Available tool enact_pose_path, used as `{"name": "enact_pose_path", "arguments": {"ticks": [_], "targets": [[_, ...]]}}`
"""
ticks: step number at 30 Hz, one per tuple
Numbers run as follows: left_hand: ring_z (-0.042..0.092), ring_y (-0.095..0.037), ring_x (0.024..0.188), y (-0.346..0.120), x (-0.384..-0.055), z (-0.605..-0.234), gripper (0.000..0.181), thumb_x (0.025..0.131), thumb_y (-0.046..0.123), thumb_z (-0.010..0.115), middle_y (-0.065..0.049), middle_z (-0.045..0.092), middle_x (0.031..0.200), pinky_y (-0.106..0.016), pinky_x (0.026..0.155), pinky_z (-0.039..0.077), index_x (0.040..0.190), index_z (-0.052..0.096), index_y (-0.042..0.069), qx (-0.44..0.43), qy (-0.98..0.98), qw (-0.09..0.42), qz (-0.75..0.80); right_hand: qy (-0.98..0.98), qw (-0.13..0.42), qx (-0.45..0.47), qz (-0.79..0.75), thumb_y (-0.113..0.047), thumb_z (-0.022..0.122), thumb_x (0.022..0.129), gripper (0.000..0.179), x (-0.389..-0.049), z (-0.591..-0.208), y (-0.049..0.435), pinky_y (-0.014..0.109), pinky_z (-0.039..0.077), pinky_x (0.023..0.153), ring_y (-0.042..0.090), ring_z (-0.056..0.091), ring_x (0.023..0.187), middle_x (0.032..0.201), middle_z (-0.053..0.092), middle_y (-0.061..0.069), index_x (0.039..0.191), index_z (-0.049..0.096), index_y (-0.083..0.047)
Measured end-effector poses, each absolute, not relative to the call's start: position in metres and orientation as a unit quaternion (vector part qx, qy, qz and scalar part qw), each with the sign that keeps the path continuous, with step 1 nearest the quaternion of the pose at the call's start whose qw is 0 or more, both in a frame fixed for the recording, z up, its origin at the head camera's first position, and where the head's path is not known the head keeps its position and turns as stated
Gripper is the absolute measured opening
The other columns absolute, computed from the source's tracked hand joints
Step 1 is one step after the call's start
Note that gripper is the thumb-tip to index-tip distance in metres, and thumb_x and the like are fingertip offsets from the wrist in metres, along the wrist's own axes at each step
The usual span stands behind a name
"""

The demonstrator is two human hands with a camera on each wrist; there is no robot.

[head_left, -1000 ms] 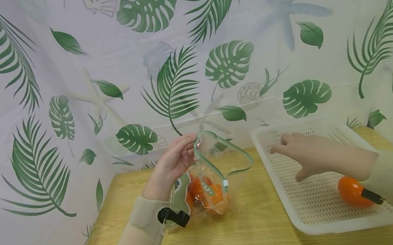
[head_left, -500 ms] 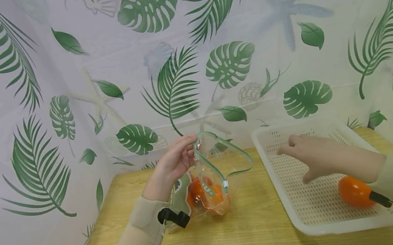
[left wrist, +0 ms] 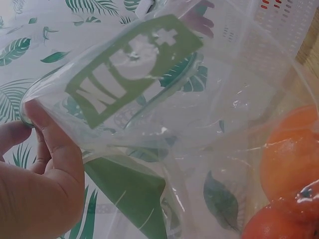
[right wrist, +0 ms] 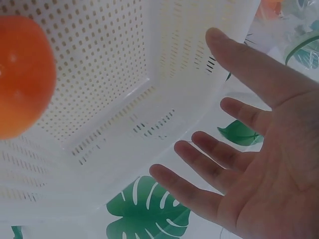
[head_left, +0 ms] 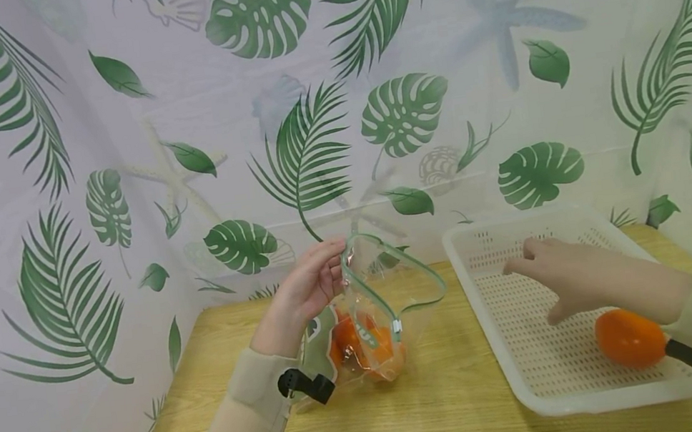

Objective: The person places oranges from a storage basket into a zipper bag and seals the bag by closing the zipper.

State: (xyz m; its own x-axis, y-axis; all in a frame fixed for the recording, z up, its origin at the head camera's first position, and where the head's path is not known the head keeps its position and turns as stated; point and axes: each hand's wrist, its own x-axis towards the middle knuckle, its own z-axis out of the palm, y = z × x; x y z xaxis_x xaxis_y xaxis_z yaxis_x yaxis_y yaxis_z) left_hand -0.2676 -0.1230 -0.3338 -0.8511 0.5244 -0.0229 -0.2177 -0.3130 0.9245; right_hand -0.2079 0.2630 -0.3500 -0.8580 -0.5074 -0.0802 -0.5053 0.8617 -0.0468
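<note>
My left hand pinches the green zip rim of a clear zip bag, whose mouth gapes. Several orange, round fruits lie inside the bag, low down on the table; in the left wrist view they show through the plastic near a green printed label. Over the white basket hovers my right hand, fingers spread and holding nothing. One smooth orange fruit rests on the basket floor, close to the right wrist; the right wrist view has this fruit at its left edge.
A wood-grain table bears both the bag and the perforated basket, which stands on the right. Behind and at the left rises a white sheet printed with leaves. Black wrist cameras sit on both sleeves.
The right hand has drifted to the right and slightly down over the basket, fingers still spread. The left hand and the bag stay in place.
</note>
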Motion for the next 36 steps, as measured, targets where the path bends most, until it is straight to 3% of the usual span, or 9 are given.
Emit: {"name": "enact_pose_path", "arguments": {"ticks": [9, 36], "targets": [[0.065, -0.002, 0.065, -0.123, -0.267, -0.334, 0.041, 0.114, 0.009, 0.038, 0.01, 0.074, 0.078, -0.016, 0.059, 0.052, 0.09, 0.069, 0.019, 0.142, 0.538, 0.232, 0.798, 0.968, 0.061, -0.243, -0.012, -0.027, 0.105, 0.061, 0.086, -0.207, -0.357, 0.274, 0.048, 0.062, 0.081, 0.024, 0.061, 0.093, 0.112, 0.063, 0.011, 0.135, 0.063, -0.014], [0.065, -0.002, 0.064, -0.12, -0.267, -0.335, 0.04, 0.115, 0.01, 0.038, 0.01, 0.073, 0.076, -0.017, 0.059, 0.052, 0.089, 0.068, 0.018, 0.139, 0.538, 0.236, 0.797, 0.971, 0.096, -0.218, -0.032, -0.023, 0.103, 0.063, 0.083, -0.2, -0.361, 0.298, 0.043, 0.061, 0.075, 0.022, 0.058, 0.087, 0.11, 0.061, 0.015, 0.135, 0.064, -0.009]]}}
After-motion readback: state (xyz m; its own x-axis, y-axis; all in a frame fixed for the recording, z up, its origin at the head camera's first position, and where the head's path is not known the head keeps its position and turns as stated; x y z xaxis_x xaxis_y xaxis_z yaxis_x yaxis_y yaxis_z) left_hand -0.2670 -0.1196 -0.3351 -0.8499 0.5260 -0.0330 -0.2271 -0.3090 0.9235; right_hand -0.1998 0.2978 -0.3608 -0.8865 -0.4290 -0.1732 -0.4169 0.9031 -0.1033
